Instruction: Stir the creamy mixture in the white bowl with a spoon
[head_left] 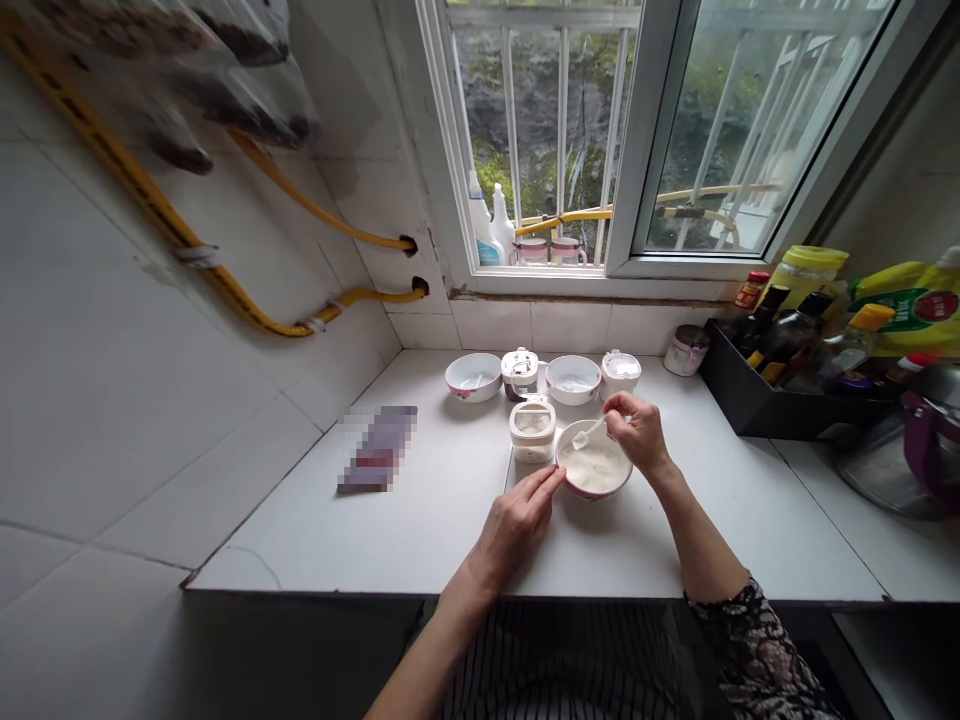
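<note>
A white bowl point(595, 490) with a reddish rim stands on the counter, holding a pale, whitish powder or paste point(598, 466). My left hand point(519, 515) grips the bowl's left edge, fingertips at the rim; its thumb is not clearly seen. Pinched in my right hand point(637, 432) is a small white spoon point(582, 439), its head over the bowl's contents. A square clear jar point(532, 446) with a white rim and pale contents sits just left of the bowl. Behind are two more bowls, the left bowl point(473, 380) and right bowl point(573, 382), between and beside lidded jars, a dark-filled jar point(519, 374) and a white-filled jar point(621, 374).
A blurred purple flat item point(379, 450) lies on the left of the white counter point(450, 540). At the right, a black bin point(772, 400) holds several bottles, beside a metal pot point(892, 460). A small jar point(686, 351) stands near the wall under the window.
</note>
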